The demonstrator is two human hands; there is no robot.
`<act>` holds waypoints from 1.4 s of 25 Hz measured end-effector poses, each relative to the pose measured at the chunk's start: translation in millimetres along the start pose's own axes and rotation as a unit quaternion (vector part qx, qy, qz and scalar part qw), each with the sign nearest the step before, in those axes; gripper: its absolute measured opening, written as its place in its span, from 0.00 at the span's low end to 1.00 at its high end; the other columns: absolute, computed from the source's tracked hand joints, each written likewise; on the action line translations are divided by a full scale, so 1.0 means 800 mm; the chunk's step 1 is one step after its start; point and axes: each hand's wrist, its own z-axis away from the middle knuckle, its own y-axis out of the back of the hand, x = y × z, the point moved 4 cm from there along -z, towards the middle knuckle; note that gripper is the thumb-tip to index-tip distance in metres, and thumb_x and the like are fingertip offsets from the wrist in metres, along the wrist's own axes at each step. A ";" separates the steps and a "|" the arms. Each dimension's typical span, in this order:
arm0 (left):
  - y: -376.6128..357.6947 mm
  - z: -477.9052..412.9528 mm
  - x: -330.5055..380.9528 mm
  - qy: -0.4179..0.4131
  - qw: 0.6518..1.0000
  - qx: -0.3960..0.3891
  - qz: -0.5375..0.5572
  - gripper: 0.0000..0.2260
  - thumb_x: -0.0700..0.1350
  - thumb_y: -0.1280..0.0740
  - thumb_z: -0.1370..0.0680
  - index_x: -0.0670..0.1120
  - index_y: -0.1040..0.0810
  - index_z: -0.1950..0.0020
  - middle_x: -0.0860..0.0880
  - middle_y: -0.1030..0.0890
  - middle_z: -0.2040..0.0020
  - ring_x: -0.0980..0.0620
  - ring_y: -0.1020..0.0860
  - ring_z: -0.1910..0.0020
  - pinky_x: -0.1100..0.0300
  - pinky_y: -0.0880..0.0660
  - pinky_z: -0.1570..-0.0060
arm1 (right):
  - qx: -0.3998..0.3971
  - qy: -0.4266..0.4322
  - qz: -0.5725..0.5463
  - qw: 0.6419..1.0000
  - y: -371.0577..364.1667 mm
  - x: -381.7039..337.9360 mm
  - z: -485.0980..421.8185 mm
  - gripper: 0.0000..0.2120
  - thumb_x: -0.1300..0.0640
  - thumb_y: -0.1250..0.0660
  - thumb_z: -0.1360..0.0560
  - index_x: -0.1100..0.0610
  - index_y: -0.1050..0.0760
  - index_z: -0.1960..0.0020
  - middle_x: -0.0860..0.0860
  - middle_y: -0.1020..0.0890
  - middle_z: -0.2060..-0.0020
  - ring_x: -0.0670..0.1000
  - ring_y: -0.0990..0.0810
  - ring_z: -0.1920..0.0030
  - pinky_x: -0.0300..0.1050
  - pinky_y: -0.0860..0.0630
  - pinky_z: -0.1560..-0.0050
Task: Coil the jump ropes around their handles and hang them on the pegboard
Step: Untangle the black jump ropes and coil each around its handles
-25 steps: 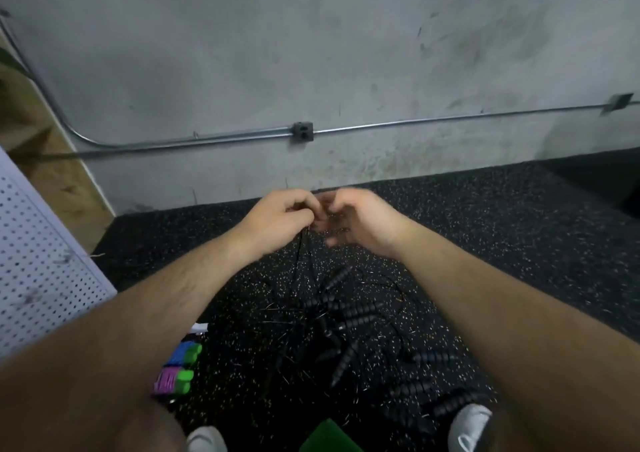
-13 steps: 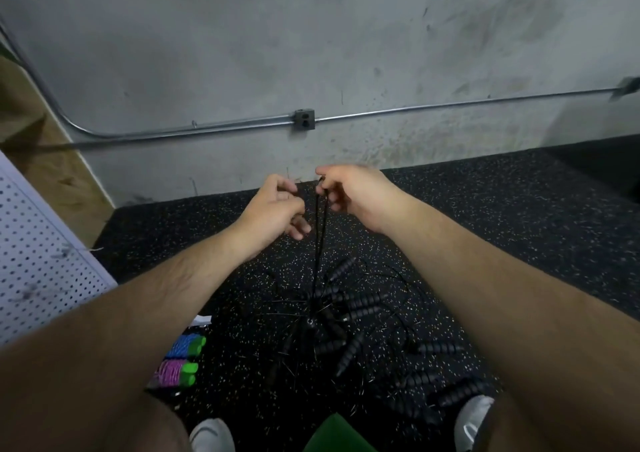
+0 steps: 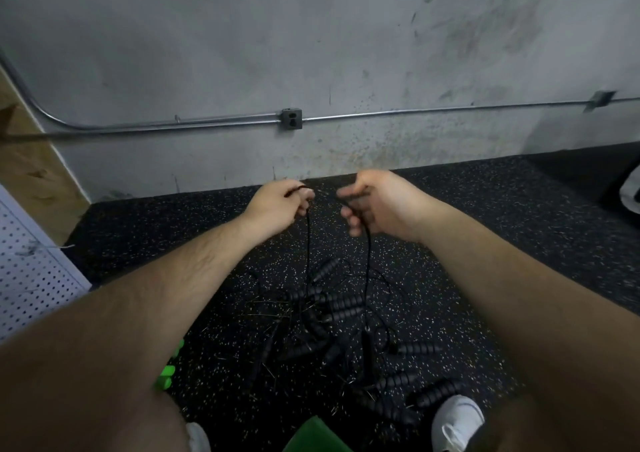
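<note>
The left hand's fingers (image 3: 305, 195) are curled in, with the thumb and forefinger closed on a thin black cord (image 3: 308, 243) that loops over the top of the knuckles and drops straight down. The right hand's fingers (image 3: 350, 214) are curled too, wrapped round a second strand (image 3: 369, 261) that hangs from under the palm. Whether the two strands belong to one rope cannot be told. The left hand (image 3: 277, 209) and right hand (image 3: 384, 205) are held near each other but apart, raised above the floor, with both bare forearms reaching out from the bottom corners of the view.

Both strands run down into a tangled heap of jump ropes (image 3: 332, 316) lying on the black speckled rubber floor (image 3: 502, 243). Their black ribbed handles (image 3: 346, 302) lie across one another, and more handles are scattered toward a white shoe (image 3: 457, 420) at the lower right.

A white pegboard (image 3: 27, 271) stands at the left edge, well apart from the heap, and none of the ropes hang on it. Bright green grips (image 3: 165, 379) show just past the left forearm. Beyond the floor rises a scuffed grey wall (image 3: 207, 53), with a metal conduit (image 3: 433, 110) running along it through a junction box (image 3: 291, 119).
</note>
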 end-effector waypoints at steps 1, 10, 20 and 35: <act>0.005 0.004 0.012 -0.021 0.999 0.014 0.043 0.09 0.43 0.35 0.17 0.54 0.19 0.52 0.54 0.16 0.58 0.60 0.19 0.60 0.66 0.24 0.64 | -0.016 -0.022 -0.005 1.000 0.002 0.010 0.000 0.21 0.52 0.41 0.19 0.64 0.32 0.32 0.58 0.18 0.58 0.54 0.22 0.63 0.49 0.21 0.60; 0.006 0.057 0.050 -0.099 0.987 -0.064 0.109 0.20 0.27 0.35 0.25 0.51 0.15 0.53 0.45 0.14 0.52 0.44 0.16 0.52 0.53 0.20 0.49 | 0.082 0.072 -0.071 0.991 -0.025 -0.014 -0.032 0.07 0.62 0.32 0.21 0.65 0.19 0.46 0.60 0.15 0.53 0.56 0.16 0.57 0.47 0.18 0.60; -0.010 0.030 -0.008 0.058 0.992 -0.082 -0.081 0.06 0.47 0.35 0.17 0.50 0.26 0.41 0.46 0.16 0.52 0.48 0.16 0.54 0.56 0.21 0.64 | 0.005 0.168 -0.072 0.983 -0.027 -0.042 0.005 0.10 0.63 0.37 0.20 0.65 0.21 0.42 0.52 0.14 0.59 0.46 0.22 0.65 0.40 0.22 0.63; 0.020 0.056 0.040 -0.075 0.988 -0.108 0.079 0.20 0.27 0.40 0.24 0.48 0.15 0.48 0.45 0.14 0.56 0.45 0.16 0.54 0.55 0.21 0.57 | 0.094 0.059 -0.075 0.991 -0.026 0.004 -0.039 0.10 0.66 0.34 0.20 0.69 0.22 0.42 0.68 0.17 0.47 0.57 0.18 0.57 0.51 0.17 0.52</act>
